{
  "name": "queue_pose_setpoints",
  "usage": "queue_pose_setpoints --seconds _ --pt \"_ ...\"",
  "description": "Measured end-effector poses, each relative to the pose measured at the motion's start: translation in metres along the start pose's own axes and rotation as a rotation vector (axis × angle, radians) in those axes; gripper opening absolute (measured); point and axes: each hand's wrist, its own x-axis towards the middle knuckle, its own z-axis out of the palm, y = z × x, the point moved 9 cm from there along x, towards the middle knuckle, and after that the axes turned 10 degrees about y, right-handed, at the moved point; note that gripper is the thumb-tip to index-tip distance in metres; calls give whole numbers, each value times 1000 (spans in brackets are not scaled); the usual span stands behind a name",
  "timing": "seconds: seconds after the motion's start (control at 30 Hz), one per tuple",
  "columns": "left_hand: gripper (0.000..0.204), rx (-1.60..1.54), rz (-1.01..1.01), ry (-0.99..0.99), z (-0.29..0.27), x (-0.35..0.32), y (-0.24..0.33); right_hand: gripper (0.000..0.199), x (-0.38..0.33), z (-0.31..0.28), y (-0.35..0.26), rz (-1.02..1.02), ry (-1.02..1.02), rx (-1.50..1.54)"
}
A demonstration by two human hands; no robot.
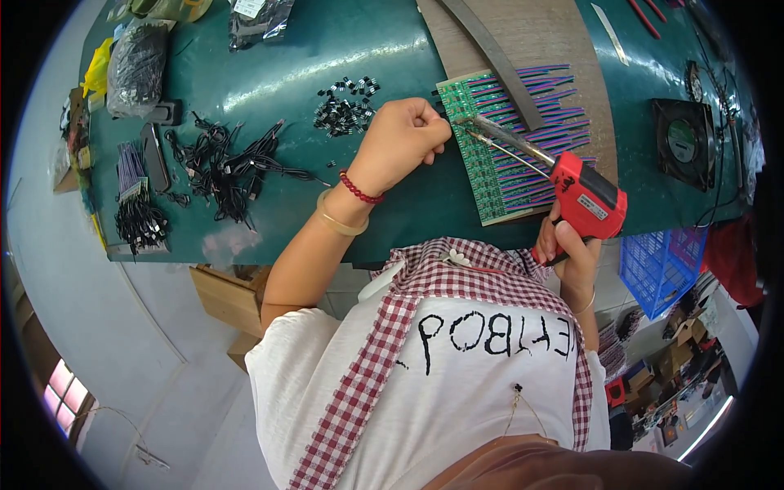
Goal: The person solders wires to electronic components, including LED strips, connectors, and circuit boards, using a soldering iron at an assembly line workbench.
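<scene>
The green board (483,167) lies near the tabletop (416,204) edge closest to the person, with bare room on its left. The right hand (567,245) wraps round the red soldering gun (586,196), tip by the board's left edge; nearby, the left hand (408,135) is curled closed, holding what I can't tell.

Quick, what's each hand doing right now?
Left hand: closed; whether it pinches something can't be told.
Right hand: closed, holding the red soldering gun.
</scene>
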Motion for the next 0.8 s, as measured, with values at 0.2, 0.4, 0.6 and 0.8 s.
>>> queue_pose_setpoints --seconds 0.2,0.4,0.6,0.8 --pt "9 14 8 -10 1 0 0 28 -5 -4 3 8 33 1" --pt "9 8 3 -8 1 0 0 37 -4 2 -10 -58 22 11" --pt "9 4 2 -13 2 0 1 35 -4 4 -10 -72 2 -10" --pt "10 80 33 1 -1 -1 3 35 -5 4 -13 -94 6 21"
